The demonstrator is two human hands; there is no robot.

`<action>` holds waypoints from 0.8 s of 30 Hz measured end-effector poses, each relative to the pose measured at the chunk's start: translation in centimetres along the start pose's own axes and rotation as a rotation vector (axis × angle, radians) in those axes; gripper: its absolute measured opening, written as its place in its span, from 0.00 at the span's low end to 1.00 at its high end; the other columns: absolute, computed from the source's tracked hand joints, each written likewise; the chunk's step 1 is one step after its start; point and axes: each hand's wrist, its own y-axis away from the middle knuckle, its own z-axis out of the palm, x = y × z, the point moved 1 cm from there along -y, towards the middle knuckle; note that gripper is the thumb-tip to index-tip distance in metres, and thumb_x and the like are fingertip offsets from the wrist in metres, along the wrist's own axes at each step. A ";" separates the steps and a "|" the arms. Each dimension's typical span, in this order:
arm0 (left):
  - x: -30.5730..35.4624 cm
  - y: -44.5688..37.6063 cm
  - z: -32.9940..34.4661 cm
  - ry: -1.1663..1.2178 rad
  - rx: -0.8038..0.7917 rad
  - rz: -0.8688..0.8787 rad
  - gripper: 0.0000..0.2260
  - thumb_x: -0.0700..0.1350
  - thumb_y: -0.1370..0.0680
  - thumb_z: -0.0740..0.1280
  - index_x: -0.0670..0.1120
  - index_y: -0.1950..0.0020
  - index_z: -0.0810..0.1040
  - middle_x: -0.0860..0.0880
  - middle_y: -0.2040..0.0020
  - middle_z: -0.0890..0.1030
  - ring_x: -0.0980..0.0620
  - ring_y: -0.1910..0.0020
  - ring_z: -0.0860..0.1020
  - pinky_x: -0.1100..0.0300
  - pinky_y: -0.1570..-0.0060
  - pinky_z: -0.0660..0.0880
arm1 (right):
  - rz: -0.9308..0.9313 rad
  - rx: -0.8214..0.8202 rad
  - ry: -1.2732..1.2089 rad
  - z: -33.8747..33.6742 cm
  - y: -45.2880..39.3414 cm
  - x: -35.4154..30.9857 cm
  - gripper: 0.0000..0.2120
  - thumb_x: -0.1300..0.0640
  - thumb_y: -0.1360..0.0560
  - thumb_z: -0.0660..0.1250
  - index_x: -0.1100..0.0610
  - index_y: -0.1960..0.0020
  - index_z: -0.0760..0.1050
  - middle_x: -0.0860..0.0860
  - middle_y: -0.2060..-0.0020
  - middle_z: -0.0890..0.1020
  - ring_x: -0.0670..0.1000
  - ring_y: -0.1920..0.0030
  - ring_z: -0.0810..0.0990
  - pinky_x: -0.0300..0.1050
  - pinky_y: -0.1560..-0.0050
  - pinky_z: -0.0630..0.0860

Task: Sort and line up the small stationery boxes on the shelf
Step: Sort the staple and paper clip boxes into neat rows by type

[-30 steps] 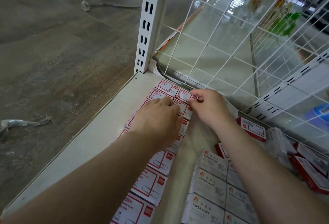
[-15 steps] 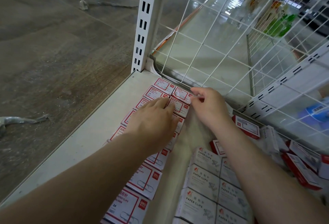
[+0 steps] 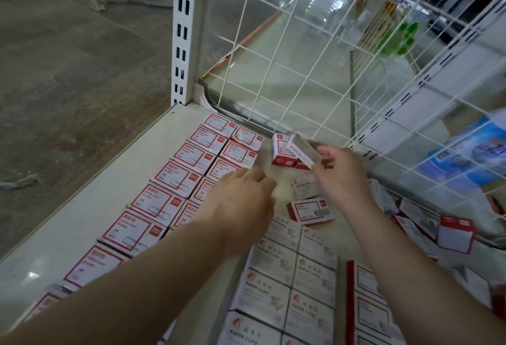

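Note:
Two rows of red-and-white paper clip boxes [image 3: 189, 157] lie lined up along the left of the white shelf [image 3: 115, 191]. My right hand [image 3: 338, 173] pinches a grey staples box [image 3: 302, 150] lifted near the back, in front of an upright red box [image 3: 283, 150]. Another grey staples box [image 3: 305, 188] and a red-edged box [image 3: 310, 211] lie loose below it. My left hand [image 3: 241, 207] hovers over the second row with loosely curled fingers, holding nothing. Grey paper clip boxes [image 3: 290, 281] sit in rows at the front.
A white wire grid [image 3: 301, 51] backs the shelf, with a slotted upright post [image 3: 183, 32] at the left corner. Several loose red and white boxes [image 3: 454, 235] are piled at the right. The wood-look floor [image 3: 68, 70] lies left of the shelf edge.
My right hand left the back of the red-and-white rows, moved right and picked up a grey staples box. My left hand slid back and right, off the row.

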 end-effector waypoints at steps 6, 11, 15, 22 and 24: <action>0.7 0.1 0.6 0.007 -0.011 0.025 0.15 0.52 0.19 0.52 0.53 0.34 0.70 0.54 0.38 0.70 0.54 0.39 0.68 0.58 0.38 0.66 | 0.033 -0.116 0.042 -0.1 0.1 0.7 0.21 0.56 0.22 0.61 0.57 0.30 0.66 0.54 0.35 0.73 0.52 0.38 0.72 0.39 0.51 0.66; 1.3 0.1 0.5 0.022 -0.069 0.031 0.16 0.52 0.19 0.52 0.53 0.33 0.69 0.53 0.39 0.72 0.53 0.40 0.68 0.57 0.39 0.68 | 0.037 -0.147 0.008 -0.1 -0.1 0.7 0.19 0.57 0.22 0.60 0.58 0.31 0.67 0.54 0.36 0.74 0.52 0.40 0.73 0.38 0.53 0.67; 1.6 0.0 0.4 0.059 -0.076 0.021 0.16 0.51 0.19 0.52 0.54 0.34 0.69 0.53 0.41 0.73 0.53 0.41 0.70 0.56 0.41 0.70 | 0.078 -0.110 -0.026 0.1 -0.2 0.9 0.19 0.58 0.23 0.63 0.58 0.33 0.69 0.53 0.39 0.76 0.51 0.43 0.75 0.39 0.51 0.69; 1.7 0.7 -0.1 0.102 -0.062 -0.007 0.15 0.50 0.19 0.54 0.53 0.34 0.70 0.53 0.42 0.73 0.53 0.43 0.70 0.56 0.43 0.72 | 0.147 -0.072 -0.100 -0.5 0.5 1.0 0.14 0.57 0.27 0.69 0.60 0.43 0.75 0.51 0.53 0.79 0.40 0.66 0.71 0.33 0.70 0.66; 1.7 1.0 -0.3 0.109 -0.064 -0.014 0.15 0.50 0.19 0.54 0.53 0.34 0.69 0.53 0.41 0.72 0.54 0.43 0.70 0.56 0.43 0.72 | 0.178 -0.058 -0.127 -0.8 0.8 0.9 0.14 0.58 0.28 0.70 0.60 0.44 0.76 0.49 0.57 0.78 0.39 0.67 0.70 0.34 0.70 0.66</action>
